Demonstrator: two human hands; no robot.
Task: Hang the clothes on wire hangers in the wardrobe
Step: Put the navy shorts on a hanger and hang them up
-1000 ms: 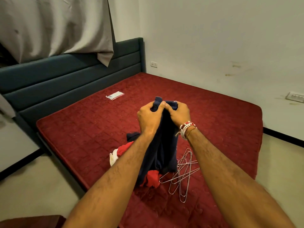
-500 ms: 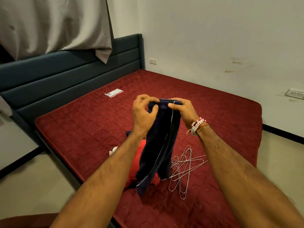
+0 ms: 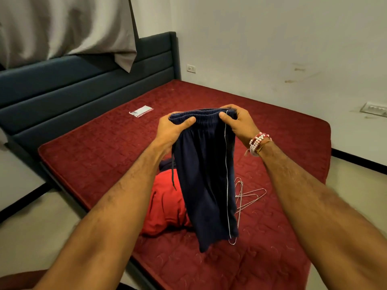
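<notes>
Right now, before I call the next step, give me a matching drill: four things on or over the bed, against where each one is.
Things:
1 navy shorts
2 red garment
3 wire hangers
4 small packet

Places:
A flat on the mattress, near the headboard
B held up by the waistband in the left hand and right hand
C heaped on the mattress, partly behind the shorts, left hand's side
D lying on the mattress, partly behind the shorts, right hand's side

Pairs: 1-B; 2-C; 3-D; 4-A
</notes>
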